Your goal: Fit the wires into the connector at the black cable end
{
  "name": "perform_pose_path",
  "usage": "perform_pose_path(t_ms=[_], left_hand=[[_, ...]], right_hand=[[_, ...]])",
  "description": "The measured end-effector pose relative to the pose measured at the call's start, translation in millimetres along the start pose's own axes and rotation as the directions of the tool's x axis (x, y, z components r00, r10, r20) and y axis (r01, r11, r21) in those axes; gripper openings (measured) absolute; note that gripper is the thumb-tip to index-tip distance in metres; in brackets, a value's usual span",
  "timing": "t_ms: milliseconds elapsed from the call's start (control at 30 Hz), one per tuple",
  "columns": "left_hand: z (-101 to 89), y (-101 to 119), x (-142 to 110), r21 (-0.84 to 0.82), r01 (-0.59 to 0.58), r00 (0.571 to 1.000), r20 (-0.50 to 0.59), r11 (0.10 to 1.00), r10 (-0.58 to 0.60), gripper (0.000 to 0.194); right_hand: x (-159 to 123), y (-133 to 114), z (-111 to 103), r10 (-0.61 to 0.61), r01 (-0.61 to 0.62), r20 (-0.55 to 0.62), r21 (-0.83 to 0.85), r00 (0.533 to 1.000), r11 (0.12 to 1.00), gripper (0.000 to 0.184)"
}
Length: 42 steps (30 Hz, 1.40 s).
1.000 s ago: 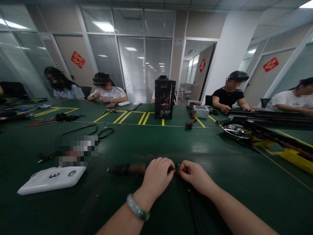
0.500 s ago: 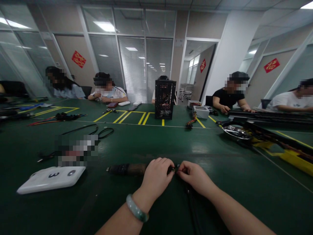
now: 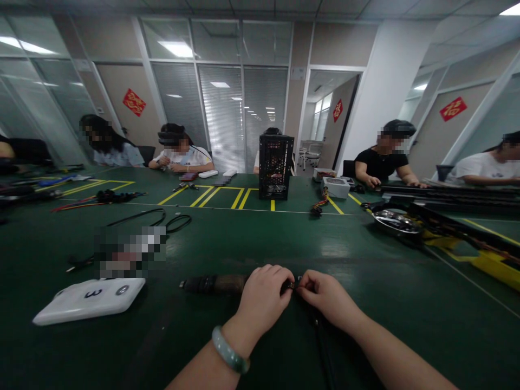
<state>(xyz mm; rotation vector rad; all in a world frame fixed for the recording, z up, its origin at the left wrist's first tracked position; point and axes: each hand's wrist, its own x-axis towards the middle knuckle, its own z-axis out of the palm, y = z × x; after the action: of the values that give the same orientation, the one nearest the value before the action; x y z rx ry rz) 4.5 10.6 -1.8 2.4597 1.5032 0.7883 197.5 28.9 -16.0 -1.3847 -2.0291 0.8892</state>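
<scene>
On the green table lies an electric screwdriver [image 3: 221, 284], a dark cylindrical tool with its metal tip pointing left. My left hand [image 3: 266, 295], a pale green bangle on its wrist, closes around the right end of it and hides that part. Small copper-coloured bits show at the fingertips. Just to the right, my right hand [image 3: 325, 292] is pinched, its fingertips a short gap from the left ones. A black cable [image 3: 323, 341] runs from under the right hand toward the near table edge. What exactly the right fingertips pinch is small and mostly hidden.
A white power bank [image 3: 91, 300] marked 3 lies at left, near a black cord [image 3: 179, 222] and a blurred-out item. Ahead stands a black computer case [image 3: 275, 167]; a power supply [image 3: 336, 187] sits beside it. Long black-and-yellow parts [image 3: 467, 233] lie right. Several people sit opposite.
The whole view has shifted slightly right and down. Both hands stay at the tool's right end, with the fingertips almost unchanged.
</scene>
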Motion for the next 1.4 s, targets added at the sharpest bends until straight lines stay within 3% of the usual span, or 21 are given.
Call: perform_pose_path(t_ms=[133, 400, 700, 867, 1000, 1167, 1400], left_hand=[[2.3, -1.3, 1.3, 0.011, 0.026, 1.0, -0.005, 1.0, -0.026, 0.013], [2.3, -1.9, -0.5, -0.009, -0.03, 1.0, -0.007, 1.0, 0.03, 0.017], [3.4, -1.7, 2.0, 0.009, 0.019, 1.0, 0.002, 1.0, -0.019, 0.011], [-0.5, 0.6, 0.5, 0.017, -0.023, 0.999, 0.023, 1.0, 0.023, 0.013], [-0.5, 0.8, -0.2, 0.016, 0.009, 1.0, -0.001, 1.0, -0.009, 0.017], [1.5, -1.4, 0.6, 0.02, 0.003, 1.0, 0.008, 1.0, -0.003, 0.009], [2.0, -1.1, 0.3, 0.033, 0.013, 1.0, 0.003, 0.999, -0.013, 0.016]], right_hand=[[0.0, -0.2, -0.1, 0.001, -0.001, 0.006, 0.003, 1.0, 1.0, 0.01], [-0.1, 0.2, 0.3, -0.013, 0.013, 0.001, -0.001, 1.0, 1.0, 0.009], [-0.5, -3.3, -0.9, 0.002, -0.002, -0.002, -0.004, 1.0, 1.0, 0.01], [-0.4, -3.1, -0.9, 0.002, -0.002, 0.004, -0.002, 1.0, 1.0, 0.009], [-0.6, -2.8, -1.3, 0.005, -0.005, 0.001, -0.01, 1.0, 1.0, 0.009], [-0.1, -0.5, -0.1, -0.007, 0.007, 0.0, -0.002, 1.0, 1.0, 0.009], [1.6, 1.5, 2.1, -0.009, 0.009, 0.002, 0.011, 1.0, 1.0, 0.011]])
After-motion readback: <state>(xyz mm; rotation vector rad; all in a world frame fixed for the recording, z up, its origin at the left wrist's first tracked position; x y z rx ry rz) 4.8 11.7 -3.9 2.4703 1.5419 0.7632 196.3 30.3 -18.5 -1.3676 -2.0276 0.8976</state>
